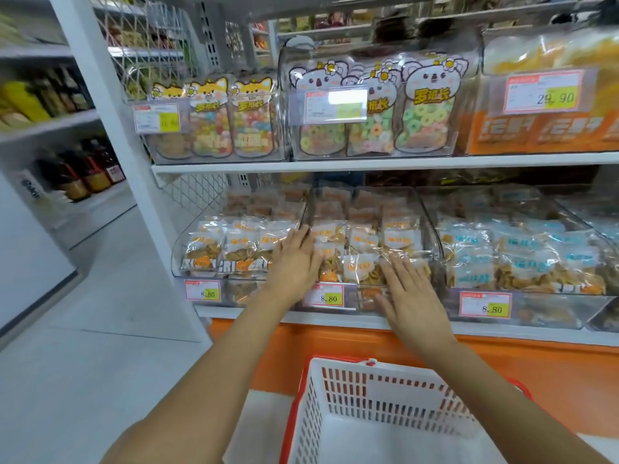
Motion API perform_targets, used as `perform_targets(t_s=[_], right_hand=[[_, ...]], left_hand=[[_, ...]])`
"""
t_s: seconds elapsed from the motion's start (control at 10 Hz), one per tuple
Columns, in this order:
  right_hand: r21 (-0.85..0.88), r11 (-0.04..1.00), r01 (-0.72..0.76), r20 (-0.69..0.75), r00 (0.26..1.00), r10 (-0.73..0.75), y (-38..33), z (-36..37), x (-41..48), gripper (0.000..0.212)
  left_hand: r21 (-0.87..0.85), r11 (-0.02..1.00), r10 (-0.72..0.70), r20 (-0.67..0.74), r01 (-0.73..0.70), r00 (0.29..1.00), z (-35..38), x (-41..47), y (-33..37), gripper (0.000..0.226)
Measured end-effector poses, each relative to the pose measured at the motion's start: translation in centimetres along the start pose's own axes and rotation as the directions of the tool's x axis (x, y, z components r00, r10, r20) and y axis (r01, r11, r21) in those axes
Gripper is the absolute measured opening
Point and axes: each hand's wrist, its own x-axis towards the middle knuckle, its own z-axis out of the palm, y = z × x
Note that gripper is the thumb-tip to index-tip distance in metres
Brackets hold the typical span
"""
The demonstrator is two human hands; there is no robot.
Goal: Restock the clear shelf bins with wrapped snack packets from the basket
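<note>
A clear shelf bin in the middle of the lower shelf holds several orange-labelled wrapped snack packets. My left hand lies flat with straight fingers on the packets at the bin's left front. My right hand lies flat with spread fingers on the packets at the bin's right front. Neither hand grips a packet. Below my arms stands the white basket with a red rim; the part of its inside that I see holds no packets.
A clear bin with orange packets stands to the left, and a bin with blue-labelled packets to the right. Price tags hang along the shelf front. The upper shelf carries candy bags. An aisle floor opens to the left.
</note>
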Motion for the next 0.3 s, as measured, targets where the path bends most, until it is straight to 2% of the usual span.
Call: perform_targets(t_s=[0.1,0.2,0.3], right_hand=[[0.126,0.989,0.079,-0.035,0.997,-0.076,0.6,-1.5,-0.8,0.052],[0.152,0.979,0.138,-0.116,0.986,-0.121,1.2,-2.8,-2.2,0.032],[0.206,0.977,0.061,-0.101,0.994,-0.041,1.8,-5.1,-2.4,0.027]], left_hand=[[-0.069,0.997,0.036,-0.097,-0.043,0.995,-0.4,-1.5,1.0,0.044],[-0.119,0.991,0.039,-0.142,-0.057,0.989,-1.1,-3.4,2.8,0.039],[-0.215,0.976,0.016,-0.114,-0.040,0.993,-3.1,-4.4,4.4,0.030]])
